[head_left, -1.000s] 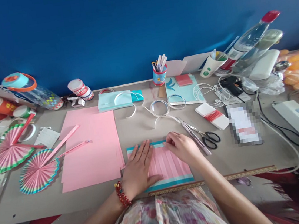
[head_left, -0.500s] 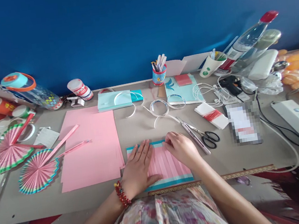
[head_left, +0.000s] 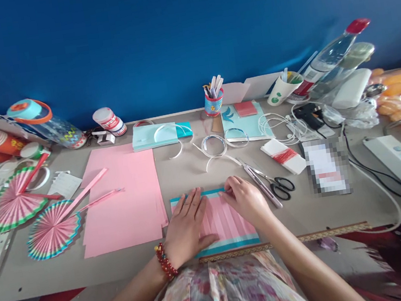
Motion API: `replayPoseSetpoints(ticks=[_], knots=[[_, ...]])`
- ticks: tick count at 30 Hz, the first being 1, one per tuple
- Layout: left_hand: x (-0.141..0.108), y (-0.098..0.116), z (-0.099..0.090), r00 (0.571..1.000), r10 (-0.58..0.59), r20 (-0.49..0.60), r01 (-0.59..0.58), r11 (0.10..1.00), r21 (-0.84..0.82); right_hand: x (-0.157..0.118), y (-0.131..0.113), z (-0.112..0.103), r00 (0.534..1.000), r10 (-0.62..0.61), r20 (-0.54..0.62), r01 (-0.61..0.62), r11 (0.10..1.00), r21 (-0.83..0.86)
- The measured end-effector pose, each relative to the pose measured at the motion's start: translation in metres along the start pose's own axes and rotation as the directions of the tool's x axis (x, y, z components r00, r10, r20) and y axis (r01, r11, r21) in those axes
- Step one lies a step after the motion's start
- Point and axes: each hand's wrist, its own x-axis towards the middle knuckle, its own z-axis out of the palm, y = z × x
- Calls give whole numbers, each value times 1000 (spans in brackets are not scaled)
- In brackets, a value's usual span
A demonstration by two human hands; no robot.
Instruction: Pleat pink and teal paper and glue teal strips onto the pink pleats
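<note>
A pink sheet with blue edge strips (head_left: pixel 226 219) lies near the table's front edge, with pleat lines running across it. My left hand (head_left: pixel 187 225) rests flat on its left part, fingers spread and thumb pointing right. At the sheet's upper right, my right hand (head_left: pixel 246 200) has its fingers curled together in a pinch on the paper; what lies between the fingertips is hidden. Just right of that hand are scissors (head_left: pixel 282 187) and a slim pink cutter (head_left: pixel 262 186). Larger pink sheets (head_left: pixel 128 196) lie to the left.
Two pleated paper fans (head_left: pixel 52 230) lie at the left. Behind are light blue papers (head_left: pixel 153 136), ribbon rolls (head_left: pixel 213 145) and a pen cup (head_left: pixel 213 103). Cables, a phone (head_left: pixel 326 167), bottles and a power strip (head_left: pixel 396 151) occupy the right. A patterned strip (head_left: pixel 311 236) runs along the front edge.
The camera view has shifted slightly. Both hands stay almost where they were on the pink sheet, the right one a touch further right.
</note>
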Motion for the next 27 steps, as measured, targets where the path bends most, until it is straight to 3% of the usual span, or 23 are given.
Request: replayPoseSetpoints(ticks=[4,10,15,19,22,27], knots=[[6,8,-6,1000,-14,-17,14,1000,-11,-1,2,3,1000,-21,-18,21,1000,-12],[20,5,4,987,157,42,-158,987,14,-6,1,1,998,-38,-55,37,999,-25],[23,2,14,985,157,66,-158,987,21,-26,-1,-7,982,-163,-93,160,986,-44],[22,3,8,985,161,57,-162,987,20,-43,4,-2,971,-237,-22,231,963,-139],[12,-3,2,992,124,37,-126,991,49,-50,11,4,972,-233,-12,228,961,-159],[-22,-23,-2,999,-29,-41,35,989,142,-52,15,7,972,-235,-25,227,959,-170]])
